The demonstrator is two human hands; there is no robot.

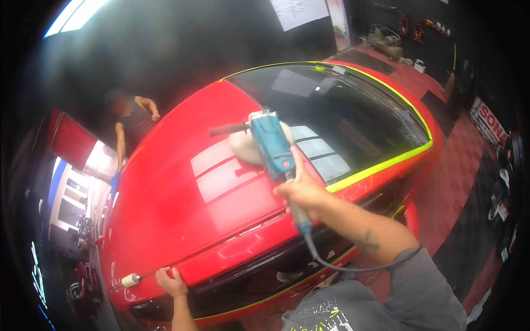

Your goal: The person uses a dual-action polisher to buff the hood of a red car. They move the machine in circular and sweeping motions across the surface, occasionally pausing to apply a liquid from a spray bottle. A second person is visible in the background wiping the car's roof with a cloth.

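Note:
My right hand (302, 190) is wrapped round the rear grip of a teal electric polisher (269, 138). The polisher's pale round pad (245, 148) lies against the glossy red car roof (165, 182), close to the edge of the dark glass. A dark side handle (227, 129) sticks out to the left, with no hand on it. At the near edge of the roof, my left hand (173, 282) rests with fingers apart on the red bodywork. Just left of it lies a small cream cylinder (131, 280); its exact kind I cannot make out.
The polisher's cord (337, 268) runs past my right arm. Yellow-green masking tape (381, 165) borders the dark glass (348, 121). Across the car, another person (135, 121) leans at the far side. An air compressor (385, 42) stands at the back right on red floor tiles.

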